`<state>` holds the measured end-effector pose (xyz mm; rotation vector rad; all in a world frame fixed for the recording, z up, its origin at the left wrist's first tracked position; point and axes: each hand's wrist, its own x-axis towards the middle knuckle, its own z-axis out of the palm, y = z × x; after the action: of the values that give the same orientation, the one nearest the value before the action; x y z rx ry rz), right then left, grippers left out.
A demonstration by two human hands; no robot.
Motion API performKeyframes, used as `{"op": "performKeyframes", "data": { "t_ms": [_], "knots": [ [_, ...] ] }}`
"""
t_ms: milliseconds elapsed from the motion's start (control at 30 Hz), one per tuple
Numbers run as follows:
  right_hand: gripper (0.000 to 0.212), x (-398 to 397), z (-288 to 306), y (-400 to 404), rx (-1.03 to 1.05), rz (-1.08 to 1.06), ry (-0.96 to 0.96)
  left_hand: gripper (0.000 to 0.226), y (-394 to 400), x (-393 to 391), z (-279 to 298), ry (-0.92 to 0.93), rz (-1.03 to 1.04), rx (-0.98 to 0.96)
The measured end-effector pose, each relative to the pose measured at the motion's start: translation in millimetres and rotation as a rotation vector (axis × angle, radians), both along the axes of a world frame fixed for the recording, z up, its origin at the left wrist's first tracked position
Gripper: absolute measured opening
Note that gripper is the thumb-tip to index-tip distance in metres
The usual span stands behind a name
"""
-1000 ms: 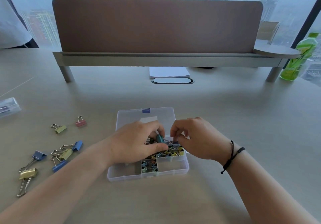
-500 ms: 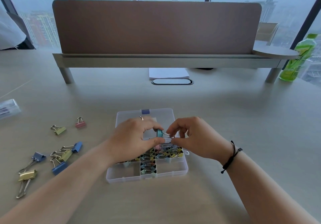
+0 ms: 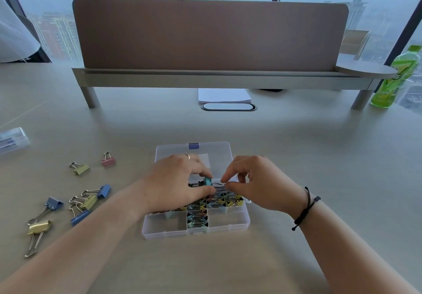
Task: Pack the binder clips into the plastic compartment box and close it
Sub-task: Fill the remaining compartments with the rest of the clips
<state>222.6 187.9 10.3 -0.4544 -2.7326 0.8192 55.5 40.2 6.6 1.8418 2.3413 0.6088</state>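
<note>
A clear plastic compartment box [image 3: 228, 226] lies open before me, its lid [image 3: 214, 151] folded back flat on the desk. Several of its cells hold small coloured binder clips. Above the box my left hand [image 3: 173, 184] pinches the body of a teal binder clip [image 3: 208, 181]. My right hand [image 3: 255, 184] pinches that clip's wire handles between thumb and forefinger. Loose clips lie to the left: a pink one [image 3: 108, 161], a yellow-green one [image 3: 80, 168], blue ones [image 3: 104, 190] and a gold one [image 3: 38, 227].
A desk shelf with a brown divider panel [image 3: 210, 36] spans the far side. A white notepad [image 3: 223, 95] and a cable grommet [image 3: 228, 107] sit under it. A green bottle [image 3: 397, 77] stands far right, a clear case [image 3: 12, 139] at the far left.
Both hands have lifted the teal clip slightly up out of the box, and my right fingers now pinch its wire handles.
</note>
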Motion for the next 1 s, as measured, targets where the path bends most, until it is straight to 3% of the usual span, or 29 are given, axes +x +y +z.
{"op": "performKeyframes", "data": {
  "t_ms": [333, 433, 533, 667, 800, 900, 1000],
  "knots": [
    [0.008, 0.5, 1.8, 0.3, -0.025, -0.03, 0.004, 0.038, 1.9, 9.2, 7.6, -0.017, 0.021, -0.038],
    [0.01, 0.0, 2.4, 1.1, -0.083, -0.064, 0.042, 0.025, 6.0, 14.6, 15.0, -0.401, 0.023, 0.147],
    [0.008, -0.3, 4.2, -0.2, -0.215, -0.086, 0.143, 0.031, 15.3, 22.8, 23.6, -0.816, 0.038, 0.339],
    [0.018, -1.3, 9.7, -3.2, -0.565, -0.051, 0.249, 0.037, 28.5, 38.4, 26.9, -1.075, -0.036, 0.471],
    [0.018, -3.3, 9.4, -5.3, -0.959, -0.005, 0.291, 0.036, 32.8, 47.0, 22.2, -0.978, -0.096, 0.425],
    [0.013, -3.3, 9.0, -3.3, -0.96, -0.017, 0.309, 0.034, 31.2, 45.7, 19.6, -0.853, -0.118, 0.36],
    [0.009, -2.0, 10.8, 1.8, -0.944, -0.074, 0.371, 0.033, 27.0, 39.1, 17.4, -0.57, -0.093, 0.325]
  ]
}}
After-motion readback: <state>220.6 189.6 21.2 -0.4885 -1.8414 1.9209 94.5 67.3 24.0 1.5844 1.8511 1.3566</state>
